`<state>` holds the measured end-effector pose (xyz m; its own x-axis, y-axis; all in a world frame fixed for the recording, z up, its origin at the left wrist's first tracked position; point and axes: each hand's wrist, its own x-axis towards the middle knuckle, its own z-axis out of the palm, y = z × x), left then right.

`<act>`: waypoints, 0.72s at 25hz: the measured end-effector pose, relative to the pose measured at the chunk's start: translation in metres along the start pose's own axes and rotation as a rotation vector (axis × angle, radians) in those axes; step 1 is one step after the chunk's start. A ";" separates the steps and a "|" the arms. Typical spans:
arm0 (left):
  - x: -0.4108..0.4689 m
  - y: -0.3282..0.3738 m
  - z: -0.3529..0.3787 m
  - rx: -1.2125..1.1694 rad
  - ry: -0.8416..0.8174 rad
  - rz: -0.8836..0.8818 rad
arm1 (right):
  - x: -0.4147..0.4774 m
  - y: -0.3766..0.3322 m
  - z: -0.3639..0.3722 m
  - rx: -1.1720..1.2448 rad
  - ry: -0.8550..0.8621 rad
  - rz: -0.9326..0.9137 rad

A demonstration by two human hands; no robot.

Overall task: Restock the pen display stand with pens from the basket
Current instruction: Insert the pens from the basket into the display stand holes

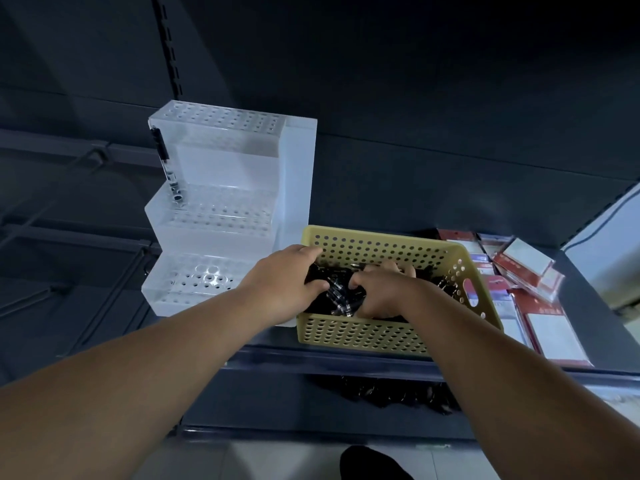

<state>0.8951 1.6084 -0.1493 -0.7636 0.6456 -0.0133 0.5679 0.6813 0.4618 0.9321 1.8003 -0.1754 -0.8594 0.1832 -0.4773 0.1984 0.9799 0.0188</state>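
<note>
In the yellow basket (363,336) beside the near-empty pen display stand (221,188), the left hand (289,282) and right hand (379,297) curl around black pens (341,293), apparently gathering a bunch to restock.

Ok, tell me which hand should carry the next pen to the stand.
Left, probably. The left hand grips pens at the basket's left end, just beside the display stand; the right hand, further right, would have to cross the left arm.

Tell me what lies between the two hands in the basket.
Head view: a bunch of black pens spans the gap from left hand to right hand.
</note>
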 end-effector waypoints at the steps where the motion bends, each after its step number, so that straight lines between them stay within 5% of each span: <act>1: 0.001 0.000 0.001 0.008 0.000 -0.003 | 0.000 0.000 0.000 -0.028 0.007 -0.003; 10: 0.001 0.004 0.004 0.026 -0.021 0.021 | -0.012 0.014 0.003 0.002 0.273 -0.096; 18: 0.003 0.018 -0.002 0.004 0.128 0.028 | -0.030 0.020 -0.030 0.240 0.520 0.061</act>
<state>0.9026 1.6215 -0.1395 -0.7802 0.6154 0.1126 0.5905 0.6650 0.4573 0.9479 1.8168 -0.1338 -0.9496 0.3132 0.0147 0.3044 0.9322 -0.1958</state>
